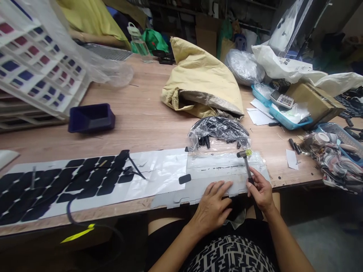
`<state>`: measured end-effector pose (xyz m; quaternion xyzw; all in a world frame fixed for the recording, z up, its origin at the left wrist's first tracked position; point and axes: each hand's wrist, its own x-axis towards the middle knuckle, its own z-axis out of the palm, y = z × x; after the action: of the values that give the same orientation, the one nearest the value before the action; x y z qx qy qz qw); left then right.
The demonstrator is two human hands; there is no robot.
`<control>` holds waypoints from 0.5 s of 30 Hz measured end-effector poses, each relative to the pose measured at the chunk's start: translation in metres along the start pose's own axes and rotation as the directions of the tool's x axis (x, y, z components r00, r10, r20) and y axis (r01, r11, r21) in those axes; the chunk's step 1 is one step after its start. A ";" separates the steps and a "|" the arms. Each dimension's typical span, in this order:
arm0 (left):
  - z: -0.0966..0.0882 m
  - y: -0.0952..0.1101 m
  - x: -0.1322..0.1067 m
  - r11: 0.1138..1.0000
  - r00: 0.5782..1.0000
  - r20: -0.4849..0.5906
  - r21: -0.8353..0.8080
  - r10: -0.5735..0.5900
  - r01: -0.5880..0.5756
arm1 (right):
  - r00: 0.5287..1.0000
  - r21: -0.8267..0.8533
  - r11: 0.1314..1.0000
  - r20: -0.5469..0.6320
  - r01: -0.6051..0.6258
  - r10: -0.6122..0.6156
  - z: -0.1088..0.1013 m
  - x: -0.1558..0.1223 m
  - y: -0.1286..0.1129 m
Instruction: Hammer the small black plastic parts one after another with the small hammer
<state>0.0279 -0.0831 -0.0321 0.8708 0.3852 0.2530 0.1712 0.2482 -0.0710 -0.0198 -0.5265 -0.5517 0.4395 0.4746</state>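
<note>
My right hand (259, 189) is closed round the shaft of a small hammer (248, 170), its head tilted up over the grey sheet and one face capped in yellow. My left hand (212, 207) lies at the near edge of the grey sheet (210, 170), its fingers stretched over the surface and the thumb out to the side. A single black rounded pad (185, 179) rests on the boundary between that sheet and a white sheet (159, 166). More black pads (82, 175) cover the white sheet in rows, with a black cord (69, 211) lying over them.
Behind the grey sheet sits a plastic-wrapped bundle of black parts (218, 130), in front of a yellow sack (204, 79). A dark blue tray (92, 118) and white crate (42, 64) stand left. Blue baskets (292, 117) and cloth (337, 166) lie right. Someone's yellow clothing (93, 19) shows at the back.
</note>
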 end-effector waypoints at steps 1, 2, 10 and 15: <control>-0.005 -0.001 0.005 0.999 1.000 -0.024 -0.041 -0.015 0.014 | 1.000 -0.006 1.000 -0.001 0.007 -0.007 0.000 0.000 0.000; -0.010 -0.004 0.012 0.996 0.997 -0.058 -0.081 -0.046 0.041 | 1.000 -0.012 1.000 0.000 0.014 -0.014 0.001 0.000 -0.001; -0.046 -0.079 0.113 0.751 0.679 -0.507 0.091 -0.530 0.654 | 0.998 -0.029 0.998 0.001 0.058 -0.057 0.001 0.002 -0.001; -0.041 -0.110 0.140 0.653 0.652 -0.489 0.201 -0.579 0.731 | 0.997 -0.037 0.997 0.000 0.072 -0.072 0.001 0.002 -0.001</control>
<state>0.0207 0.0986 -0.0096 0.6149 0.7457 0.2566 0.0014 0.2468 -0.0690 -0.0188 -0.5154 -0.5780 0.4115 0.4806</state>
